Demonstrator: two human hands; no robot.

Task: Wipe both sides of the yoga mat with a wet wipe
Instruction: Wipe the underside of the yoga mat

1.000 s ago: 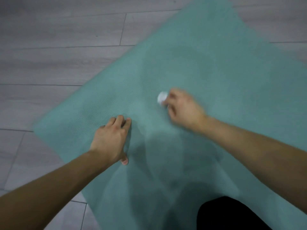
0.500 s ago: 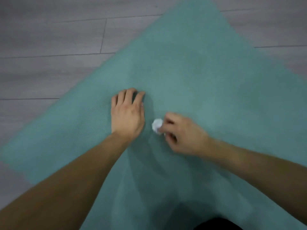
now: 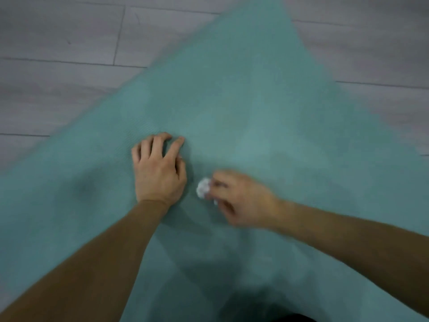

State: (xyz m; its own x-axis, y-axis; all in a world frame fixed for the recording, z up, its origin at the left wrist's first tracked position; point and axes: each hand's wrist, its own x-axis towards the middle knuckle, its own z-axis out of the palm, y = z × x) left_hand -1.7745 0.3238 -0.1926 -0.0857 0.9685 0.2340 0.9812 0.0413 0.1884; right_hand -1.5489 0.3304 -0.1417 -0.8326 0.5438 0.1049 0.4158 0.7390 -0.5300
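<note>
A teal yoga mat (image 3: 243, 96) lies flat on the floor and fills most of the head view, one corner pointing away from me. My left hand (image 3: 159, 170) rests palm down on the mat near its middle, fingers slightly bent with the tips on the surface, holding nothing. Just to its right, my right hand (image 3: 241, 201) pinches a small crumpled white wet wipe (image 3: 203, 188) against the mat. The right hand is blurred by motion.
Grey wood-look floor planks (image 3: 58, 73) surround the mat at the left, top and right. A dark shape, part of my body, shows at the bottom edge (image 3: 292, 318). Shadows of my arms fall on the near part of the mat.
My left hand moved forward and rightward to the middle of the mat. My right hand with the wipe drew back toward me and now sits close beside the left hand.
</note>
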